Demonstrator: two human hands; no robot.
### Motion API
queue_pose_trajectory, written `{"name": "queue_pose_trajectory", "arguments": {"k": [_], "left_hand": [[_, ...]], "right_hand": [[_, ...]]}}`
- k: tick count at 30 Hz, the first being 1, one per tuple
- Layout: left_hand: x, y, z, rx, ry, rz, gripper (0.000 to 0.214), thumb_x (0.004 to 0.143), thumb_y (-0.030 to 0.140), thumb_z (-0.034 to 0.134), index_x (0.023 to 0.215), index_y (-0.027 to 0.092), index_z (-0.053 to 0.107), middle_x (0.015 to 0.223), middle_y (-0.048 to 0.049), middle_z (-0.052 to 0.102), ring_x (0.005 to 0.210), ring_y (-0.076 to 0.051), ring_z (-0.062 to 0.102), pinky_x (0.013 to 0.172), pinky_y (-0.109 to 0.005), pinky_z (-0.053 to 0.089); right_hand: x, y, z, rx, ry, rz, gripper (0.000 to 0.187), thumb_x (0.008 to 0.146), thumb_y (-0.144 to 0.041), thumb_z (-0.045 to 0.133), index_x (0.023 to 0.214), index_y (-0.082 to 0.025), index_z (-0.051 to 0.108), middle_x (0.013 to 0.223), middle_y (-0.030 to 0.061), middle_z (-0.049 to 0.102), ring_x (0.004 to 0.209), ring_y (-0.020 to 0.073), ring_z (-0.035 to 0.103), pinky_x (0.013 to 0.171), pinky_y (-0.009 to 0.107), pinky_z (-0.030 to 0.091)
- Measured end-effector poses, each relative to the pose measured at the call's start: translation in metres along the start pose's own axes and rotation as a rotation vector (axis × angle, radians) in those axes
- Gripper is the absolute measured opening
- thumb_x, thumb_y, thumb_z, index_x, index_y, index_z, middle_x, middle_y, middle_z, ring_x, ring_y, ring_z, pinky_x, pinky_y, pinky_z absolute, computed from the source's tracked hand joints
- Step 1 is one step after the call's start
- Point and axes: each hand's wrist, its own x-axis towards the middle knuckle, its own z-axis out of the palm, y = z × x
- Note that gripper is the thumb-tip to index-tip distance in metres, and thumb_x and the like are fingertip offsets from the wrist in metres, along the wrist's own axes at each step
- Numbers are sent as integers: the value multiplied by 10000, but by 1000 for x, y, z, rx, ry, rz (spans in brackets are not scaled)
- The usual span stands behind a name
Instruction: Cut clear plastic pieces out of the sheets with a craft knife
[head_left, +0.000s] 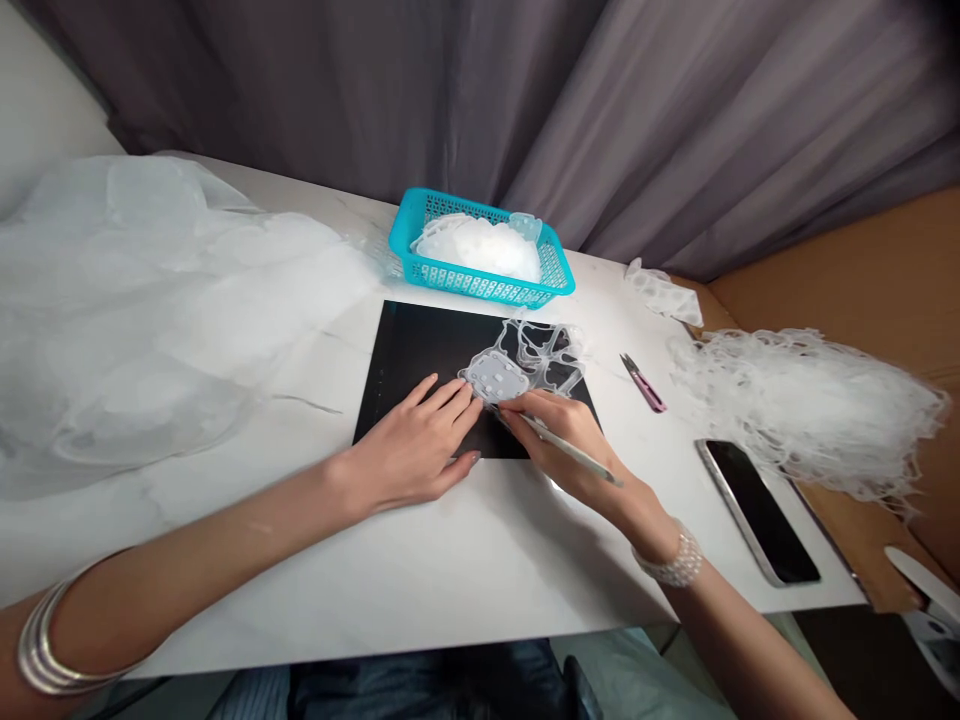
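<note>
A translucent, rounded silicone piece (496, 376) with small holes lies on a black mat (420, 345). Stringy clear offcuts (553, 352) trail from its far right side. My left hand (420, 440) lies flat with fingers spread, its fingertips at the near left edge of the piece. In my right hand (562, 440) is a slim pen-like tool (574, 455), gripped like a pencil. Its tip points at the near edge of the piece, though my fingers partly hide it.
A blue basket (487, 285) with whitish pieces stands behind the mat. Large clear plastic bags (172, 320) cover the left side. At right are pink-handled thread snips (643, 383), a phone (757, 510), a heap of stringy scraps (817, 410) and a cardboard box (847, 290).
</note>
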Motion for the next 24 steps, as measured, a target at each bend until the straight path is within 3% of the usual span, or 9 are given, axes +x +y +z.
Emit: {"name": "queue_pose_trajectory", "arguments": {"k": [10,15,20,24], "left_hand": [[-3,-4,0,-45,-13,67,507,1003,298,336,1399,25,495,1494,-192,492,1431,-304,377,1195,-502,256],[1,-9,-2,-117,15,69,432,976,270,400,1338,83,542,1429,-175,550,1386,-289,442,1193,-494,271],[7,4,3,-92,57,-29,458,1016,321,347,1360,63,507,1342,-177,591,1318,-306,481,1175,-545,281],[12,17,10,-28,75,-100,458,1012,329,344,1309,43,541,1248,-186,616,1231,-326,525,1147,-556,314]], "right_hand": [[6,20,15,12,98,-128,240,1017,-264,472,1096,-184,684,1104,115,704,998,224,686,881,392,572],[12,27,12,1,-17,-189,299,1020,-261,460,1248,-190,640,1299,132,656,1221,256,626,1040,471,528],[17,22,8,-55,-79,-275,357,1019,-150,379,1290,-102,607,1281,190,660,1225,274,618,1012,468,545],[19,14,5,-52,-100,-275,356,1008,-105,380,1292,-151,590,1217,156,679,1162,263,631,970,465,557]]}}
